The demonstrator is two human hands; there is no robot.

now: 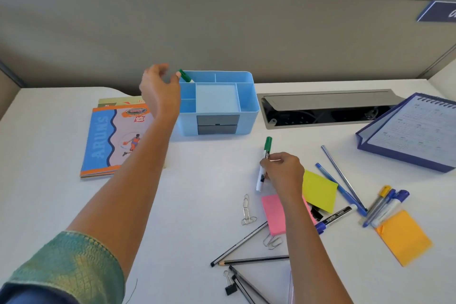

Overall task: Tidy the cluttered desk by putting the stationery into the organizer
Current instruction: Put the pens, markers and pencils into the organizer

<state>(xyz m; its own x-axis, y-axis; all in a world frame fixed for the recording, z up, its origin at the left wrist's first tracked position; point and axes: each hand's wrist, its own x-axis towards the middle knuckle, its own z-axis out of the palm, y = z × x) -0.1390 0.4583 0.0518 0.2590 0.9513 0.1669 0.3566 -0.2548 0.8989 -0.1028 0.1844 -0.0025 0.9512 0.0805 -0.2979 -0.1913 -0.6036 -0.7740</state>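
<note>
- Left hand raised at left end of blue organizer, fingers spread apart, fingertip touching or just beside green marker cap
- That marker leaning tilted in back-left compartment of organizer
- Right hand low on white desk, fingers pinched on second green marker, white barrel end touching desk, green cap pointing toward organizer
- Near right hand: pink sticky pad, yellow sticky pad, orange sticky pad, blue pens, pencils, paper clips, binder clip
- Notebooks stacked left of organizer
</note>
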